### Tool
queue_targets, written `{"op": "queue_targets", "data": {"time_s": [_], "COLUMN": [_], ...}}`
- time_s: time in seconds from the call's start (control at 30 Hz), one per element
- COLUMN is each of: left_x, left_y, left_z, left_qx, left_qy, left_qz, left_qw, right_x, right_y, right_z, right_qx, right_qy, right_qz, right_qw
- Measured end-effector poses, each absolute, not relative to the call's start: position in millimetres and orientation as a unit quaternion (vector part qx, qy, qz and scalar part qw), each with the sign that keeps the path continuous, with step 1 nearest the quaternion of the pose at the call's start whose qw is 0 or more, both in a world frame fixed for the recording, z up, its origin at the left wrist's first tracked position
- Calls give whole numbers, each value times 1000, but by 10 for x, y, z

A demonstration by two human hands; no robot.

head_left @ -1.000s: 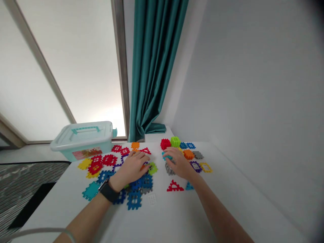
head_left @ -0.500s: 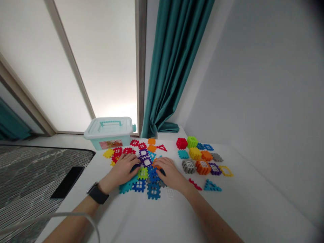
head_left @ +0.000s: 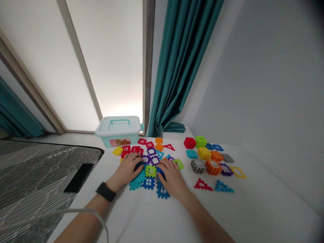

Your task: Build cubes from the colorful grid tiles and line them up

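Well right of the box [head_left: 105, 141], single-colour stacks [head_left: 204, 153] stood formed; nearer than it, tiles [head_left: 151, 171] lay unstacked around left hand [head_left: 129, 168] and right hand [head_left: 173, 177], fingers bent, grip indeterminable.

Bare-handed on both sides: left hand [head_left: 130, 168] and right hand [head_left: 172, 177] alike. Bare also along left forearm [head_left: 84, 224] and right forearm [head_left: 202, 216], down to the lower edge of view. Wears a watch [head_left: 106, 191] at the left wrist [head_left: 114, 184]: black, broad, squarish, with a thin paler edge to the outer side. Too small to read for markings. At lower left, in front of left forearm: pale grey cable [head_left: 76, 210], thin, smooth, loosely curved. Runs out of view at both ends.
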State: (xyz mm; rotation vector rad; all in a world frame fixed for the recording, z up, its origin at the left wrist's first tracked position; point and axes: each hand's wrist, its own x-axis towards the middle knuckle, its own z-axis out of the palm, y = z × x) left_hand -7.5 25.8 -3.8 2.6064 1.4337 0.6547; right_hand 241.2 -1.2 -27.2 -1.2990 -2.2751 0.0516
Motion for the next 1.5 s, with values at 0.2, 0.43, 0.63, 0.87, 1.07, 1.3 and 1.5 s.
{"op": "queue_targets", "data": {"time_s": [0.2,0.43,0.63,0.87,1.07,1.3,1.5], "left_x": [60,151,169,173,171,158,206], "left_y": [282,439,459,466,438,393,313], "left_z": [-134,-170,-247,-240,-199,-88,-7], "left_qx": [852,806,802,798,804,782,714], "left_qy": [466,529,546,547,524,494,472], "left_qz": [235,266,244,252,277,360,468], "left_qw": [32,20,12,22,46,124,220], "right_x": [2456,2458,2458,2457,2471,2500,2493], "right_y": [-19,-3,-8,-11,-14,-11,-26], "right_z": [-278,-295,-286,-284,-292,-282,-212], "right_qx": [-463,-466,-467,-468,-462,-461,-451], "right_qy": [-844,-841,-840,-840,-842,-839,-816], "right_qz": [38,43,51,52,47,58,97], "right_qw": [266,272,272,269,273,284,350]}}
